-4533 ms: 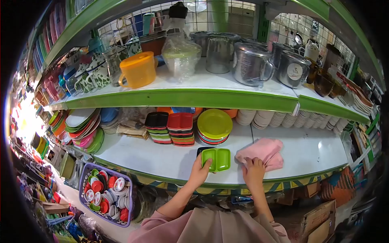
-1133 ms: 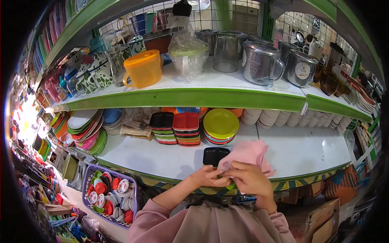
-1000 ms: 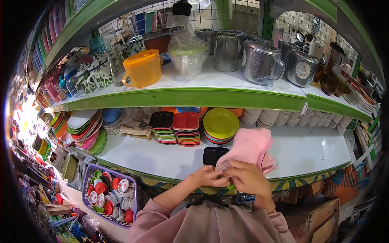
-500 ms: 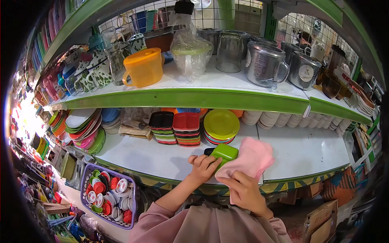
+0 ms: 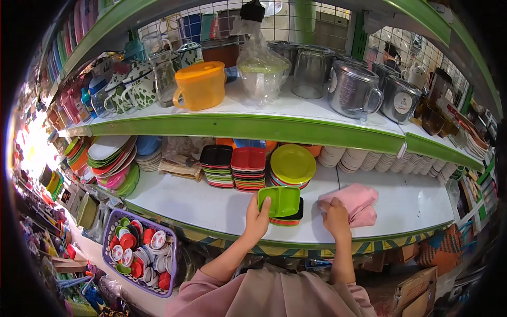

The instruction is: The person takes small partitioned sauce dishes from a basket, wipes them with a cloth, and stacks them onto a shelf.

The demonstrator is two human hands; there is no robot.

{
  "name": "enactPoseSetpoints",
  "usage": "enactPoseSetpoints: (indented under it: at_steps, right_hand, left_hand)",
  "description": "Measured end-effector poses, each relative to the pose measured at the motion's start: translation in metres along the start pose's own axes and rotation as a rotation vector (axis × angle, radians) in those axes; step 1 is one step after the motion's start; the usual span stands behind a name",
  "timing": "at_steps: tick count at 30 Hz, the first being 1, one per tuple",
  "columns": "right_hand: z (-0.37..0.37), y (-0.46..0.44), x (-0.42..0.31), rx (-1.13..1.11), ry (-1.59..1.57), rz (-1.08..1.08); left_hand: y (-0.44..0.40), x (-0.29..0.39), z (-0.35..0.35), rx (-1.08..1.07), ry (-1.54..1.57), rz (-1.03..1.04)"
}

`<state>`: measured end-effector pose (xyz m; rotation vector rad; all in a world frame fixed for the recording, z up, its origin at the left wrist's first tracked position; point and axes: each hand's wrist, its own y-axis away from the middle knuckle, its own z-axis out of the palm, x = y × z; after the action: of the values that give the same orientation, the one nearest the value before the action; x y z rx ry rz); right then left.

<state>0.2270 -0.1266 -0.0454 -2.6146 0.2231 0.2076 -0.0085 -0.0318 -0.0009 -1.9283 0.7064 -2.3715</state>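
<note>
My left hand grips the left edge of a green divided dish, its thumb over the rim. Under that dish sits a small stack of divided dishes, with black and orange ones showing. Farther right, my right hand is closed on a crumpled pink cloth resting on the white shelf. Behind the green dish stands a pile of round plates, yellow-green on top. To its left are two stacks of divided dishes, one topped red, one topped black.
A purple basket of small dishes stands low at left. Above, a green-edged shelf carries an orange mug and lidded steel mugs. White bowls line the lower shelf's back right.
The green dish has turned from underside up to compartments up and now sits over the small stack. My right hand has moved right with the pink cloth, away from the dish.
</note>
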Motion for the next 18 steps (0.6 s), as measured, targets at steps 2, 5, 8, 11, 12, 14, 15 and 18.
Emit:
enactPoseSetpoints:
  at_steps: [2,5,8,11,12,14,15,18]
  right_hand:
    - [-0.026,-0.007,-0.016,0.117,-0.008,-0.079]
    - [-0.046,-0.026,-0.056,0.047,-0.753,0.141]
    - [-0.045,-0.034,-0.083,-0.059,-0.888,0.243]
    - [-0.025,-0.042,-0.083,0.032,-0.826,0.250]
    - [-0.020,-0.043,-0.081,0.009,-0.800,0.276]
    - [-0.008,-0.046,-0.073,0.000,-0.735,0.254]
    - [-0.003,-0.047,-0.069,-0.004,-0.701,0.243]
    - [0.001,-0.048,-0.064,-0.044,-0.653,0.244]
  left_hand:
    - [0.000,-0.003,0.002,-0.033,0.015,-0.031]
    - [-0.004,-0.019,0.007,-0.063,-0.063,-0.020]
    - [-0.009,-0.030,0.012,-0.061,-0.241,0.061]
    - [-0.016,-0.016,0.013,-0.059,-0.390,0.080]
    - [-0.018,-0.012,0.010,-0.076,-0.483,0.082]
    - [-0.022,-0.009,0.004,-0.122,-0.603,0.061]
    - [-0.024,-0.008,0.001,-0.150,-0.630,0.038]
    - [-0.024,-0.013,-0.003,-0.188,-0.689,0.003]
